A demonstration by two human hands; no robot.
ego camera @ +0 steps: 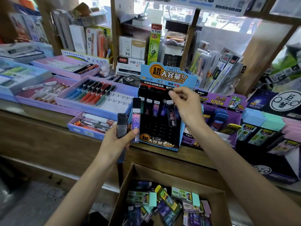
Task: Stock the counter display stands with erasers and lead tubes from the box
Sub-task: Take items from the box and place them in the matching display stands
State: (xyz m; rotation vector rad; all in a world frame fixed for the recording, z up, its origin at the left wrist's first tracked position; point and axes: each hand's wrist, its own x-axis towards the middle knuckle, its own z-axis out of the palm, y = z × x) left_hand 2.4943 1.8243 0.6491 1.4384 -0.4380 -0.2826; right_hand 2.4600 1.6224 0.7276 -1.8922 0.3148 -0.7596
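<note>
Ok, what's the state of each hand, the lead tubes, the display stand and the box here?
Blue-and-black cardboard display stand: upright, top row partly filled, lower slots empty.
Right hand: pinches a dark purple lead tube at the top row.
Left hand: grips a purple tube and a dark grey tube, upright.
Brown cardboard box: open, loose erasers and lead tubes inside.

On the wooden counter (pixel 48 128), at left, a lilac tray (pixel 84 108) with red, blue and black pens (pixel 94 92) lying side by side. Behind it a pink tray (pixel 61 73); in front, near the counter edge, a smaller tray (pixel 84 130) of markers. Further back a dark phone (pixel 130 80), a white box (pixel 130 66) marked 1120, a green box (pixel 154 46) standing upright.
</note>
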